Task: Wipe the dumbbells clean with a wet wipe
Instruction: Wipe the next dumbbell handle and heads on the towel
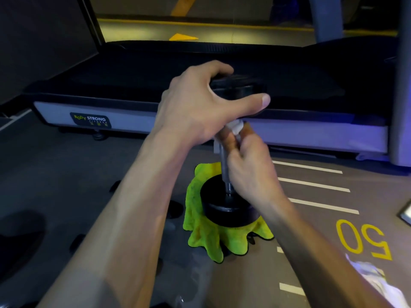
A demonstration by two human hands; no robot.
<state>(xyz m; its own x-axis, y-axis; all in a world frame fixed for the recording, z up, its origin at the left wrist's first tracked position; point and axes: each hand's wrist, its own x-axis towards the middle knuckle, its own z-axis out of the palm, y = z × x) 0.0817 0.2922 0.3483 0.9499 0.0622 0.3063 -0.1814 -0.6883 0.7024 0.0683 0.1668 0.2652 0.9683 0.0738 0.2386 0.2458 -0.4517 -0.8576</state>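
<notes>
Centre frame: left hand (200, 107) grips upright black dumbbell's (229, 205) top; right hand (251, 165) pinches white wet wipe (235, 127) round the steel handle. Next, probably: wiping downward.

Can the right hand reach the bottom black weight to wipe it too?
Probably yes. The right hand holds the wet wipe round the dumbbell's metal bar, just above the bottom weight. Nothing lies between them. Only the underside looks blocked, since it sits on the green cloth.
</notes>
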